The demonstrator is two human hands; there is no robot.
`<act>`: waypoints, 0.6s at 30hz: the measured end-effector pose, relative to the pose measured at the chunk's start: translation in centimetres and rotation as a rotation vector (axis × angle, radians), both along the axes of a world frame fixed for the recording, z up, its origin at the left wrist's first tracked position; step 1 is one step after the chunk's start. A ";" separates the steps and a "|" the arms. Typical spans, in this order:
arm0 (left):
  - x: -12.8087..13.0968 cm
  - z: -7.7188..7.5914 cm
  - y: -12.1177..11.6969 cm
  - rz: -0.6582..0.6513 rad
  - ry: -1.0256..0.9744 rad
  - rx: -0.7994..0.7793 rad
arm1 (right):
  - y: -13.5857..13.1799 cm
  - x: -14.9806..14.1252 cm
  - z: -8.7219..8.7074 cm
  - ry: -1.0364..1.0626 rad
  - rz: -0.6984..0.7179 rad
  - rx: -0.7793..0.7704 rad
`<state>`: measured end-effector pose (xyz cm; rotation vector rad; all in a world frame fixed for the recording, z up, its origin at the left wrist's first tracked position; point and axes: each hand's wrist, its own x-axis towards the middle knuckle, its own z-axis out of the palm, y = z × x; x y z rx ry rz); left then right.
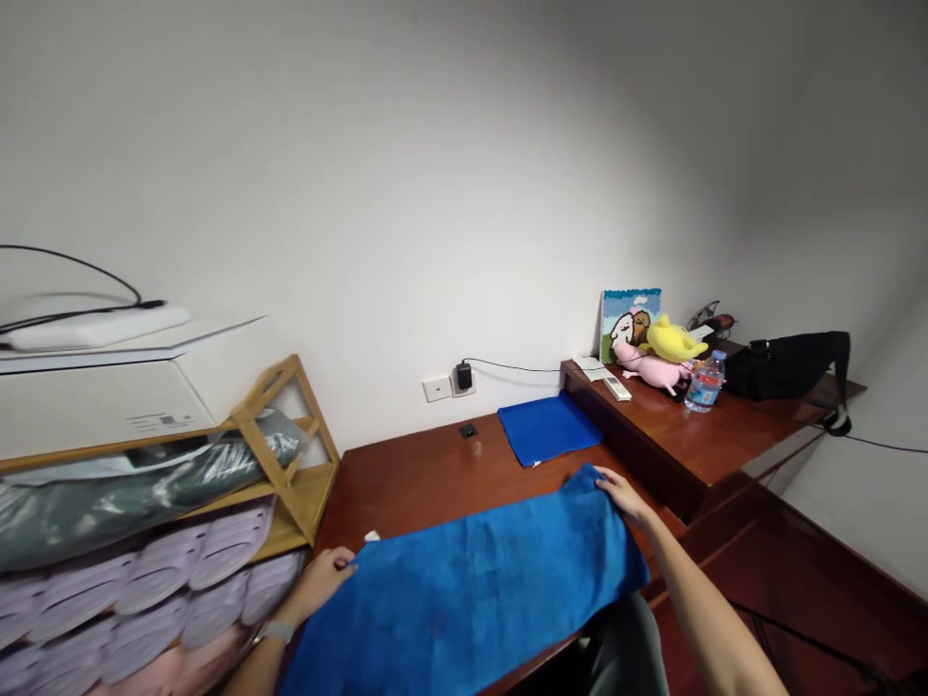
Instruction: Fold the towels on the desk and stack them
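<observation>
A blue towel (464, 580) lies spread across the reddish-brown desk (406, 474), its near part hanging over the front edge by my leg. My left hand (330, 577) pinches the towel's far left corner, close to a small white tag (372, 536). At the far right corner, the fingers of my right hand (622, 491) are closed on the cloth, which bunches up a little there. Farther back on the desk rests a flat, folded blue cloth (549, 428), apart from both hands.
On the left, a wooden rack (290, 464) holds lilac slippers (159, 570) and a white box (108, 401). The raised desk section at right bears plush toys (656, 367), a water bottle (705, 384), a remote (617, 389) and a black bag (783, 367). A plugged-in charger (464, 376) trails a cable.
</observation>
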<state>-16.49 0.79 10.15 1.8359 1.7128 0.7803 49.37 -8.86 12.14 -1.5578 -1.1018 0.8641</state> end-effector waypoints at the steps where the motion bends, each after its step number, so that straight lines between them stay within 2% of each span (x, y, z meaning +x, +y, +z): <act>1: 0.1 -0.1 0.2 -0.028 -0.016 -0.008 | 0.6 0.4 0.0 -0.001 -0.003 0.030; 4: 0.3 -0.4 0.6 -0.053 -0.056 -0.021 | 2.6 1.8 -0.6 -0.054 -0.062 0.040; 7: 0.2 -0.8 1.2 -0.059 -0.111 -0.022 | 4.6 2.4 -1.7 -0.145 -0.159 -0.055; 12: -0.4 -2.1 2.3 -0.022 -0.091 0.032 | 5.8 -0.1 -4.3 -0.330 -0.359 -0.171; 14: -1.0 -3.1 2.5 0.043 -0.045 0.075 | 5.7 -1.6 -5.4 -0.466 -0.281 -0.106; 16: -1.8 -4.3 2.5 0.109 0.048 0.153 | 5.5 -3.0 -6.3 -0.663 -0.065 -0.013; 18: -2.4 -5.5 2.4 0.165 0.221 0.244 | 5.5 -3.7 -6.8 -0.836 0.110 0.012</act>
